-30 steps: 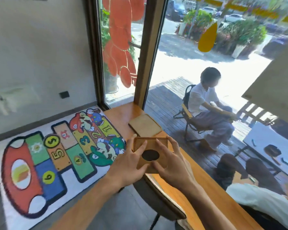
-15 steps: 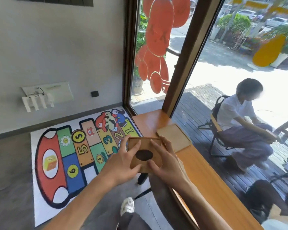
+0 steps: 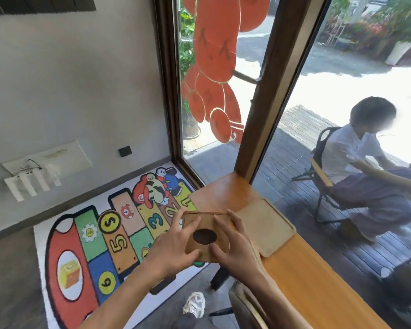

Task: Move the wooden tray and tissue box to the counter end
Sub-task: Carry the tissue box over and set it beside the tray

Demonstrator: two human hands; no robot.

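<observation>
**Head view: tissue box held in both hands beside the tray**

Head camera shows the wooden tissue box (image 3: 208,236) gripped from both sides, its top with the dark oval opening facing up and tipped toward the camera. The left hand (image 3: 173,248) and right hand (image 3: 235,248) are closed on it, fingers spread over the top. It sits over the near edge of the counter (image 3: 301,276), its far edge toward the window. The wooden tray (image 3: 266,224) lies flat just beside it, long axis running along the counter.
</observation>
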